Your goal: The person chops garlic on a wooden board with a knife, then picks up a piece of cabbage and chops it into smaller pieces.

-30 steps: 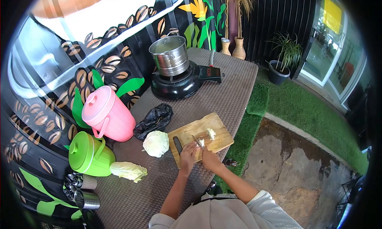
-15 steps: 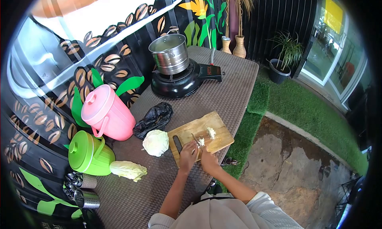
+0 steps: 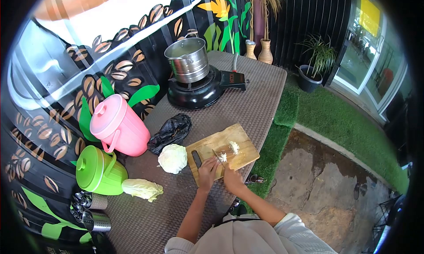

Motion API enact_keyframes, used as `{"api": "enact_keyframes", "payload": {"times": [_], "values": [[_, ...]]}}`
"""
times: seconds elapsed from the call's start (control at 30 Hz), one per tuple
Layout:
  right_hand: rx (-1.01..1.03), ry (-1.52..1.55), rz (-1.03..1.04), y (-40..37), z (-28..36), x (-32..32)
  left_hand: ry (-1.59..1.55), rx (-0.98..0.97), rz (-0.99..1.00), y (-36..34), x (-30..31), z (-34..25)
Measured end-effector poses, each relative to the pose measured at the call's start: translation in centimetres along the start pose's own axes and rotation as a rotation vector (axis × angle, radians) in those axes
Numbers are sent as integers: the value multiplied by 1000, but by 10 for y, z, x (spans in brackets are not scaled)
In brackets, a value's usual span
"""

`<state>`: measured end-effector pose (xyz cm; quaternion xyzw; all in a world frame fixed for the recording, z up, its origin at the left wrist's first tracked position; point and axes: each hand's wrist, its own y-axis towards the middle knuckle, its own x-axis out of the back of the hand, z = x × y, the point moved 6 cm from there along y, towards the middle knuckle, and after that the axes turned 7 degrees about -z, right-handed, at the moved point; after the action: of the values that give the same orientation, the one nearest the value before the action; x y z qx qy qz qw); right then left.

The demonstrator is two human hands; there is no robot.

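Note:
On the brown woven-pattern table (image 3: 260,84) lies a wooden cutting board (image 3: 243,141). My right hand (image 3: 232,179) is closed round the handle of a knife (image 3: 218,156), whose blade points up and left over the board. Close beside it, my left hand (image 3: 207,171) has its fingers pressed together at the blade; what they hold, if anything, is too small to tell. A small heap of finely chopped pale pieces (image 3: 223,157) touches the blade, and another chopped heap (image 3: 234,147) lies farther up the board.
Left of the board are a round cabbage (image 3: 172,158), a black plastic bag (image 3: 173,130), a long napa cabbage (image 3: 142,189), a pink jug (image 3: 120,125) and a green jug (image 3: 100,171). A steel pot (image 3: 187,59) stands on a black stove (image 3: 194,92).
Both hands and the knife have shifted very slightly at the board. Everything else looks the same.

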<state>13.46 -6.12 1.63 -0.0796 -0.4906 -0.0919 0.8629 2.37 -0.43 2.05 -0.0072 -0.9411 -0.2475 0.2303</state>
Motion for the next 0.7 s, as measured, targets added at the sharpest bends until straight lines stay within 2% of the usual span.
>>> {"api": "enact_keyframes", "payload": {"times": [0.13, 0.3, 0.53, 0.7], "values": [[-1, 15, 4, 6, 1, -5, 6, -32, 15, -2, 0, 2], [156, -64, 9, 20, 7, 12, 10, -3, 14, -2, -1, 3], [75, -132, -54, -1, -1, -9, 18, 7, 11, -2, 0, 4], [151, -70, -53, 22, -1, -1, 40, -45, 1, 1, 3, -5]]}}
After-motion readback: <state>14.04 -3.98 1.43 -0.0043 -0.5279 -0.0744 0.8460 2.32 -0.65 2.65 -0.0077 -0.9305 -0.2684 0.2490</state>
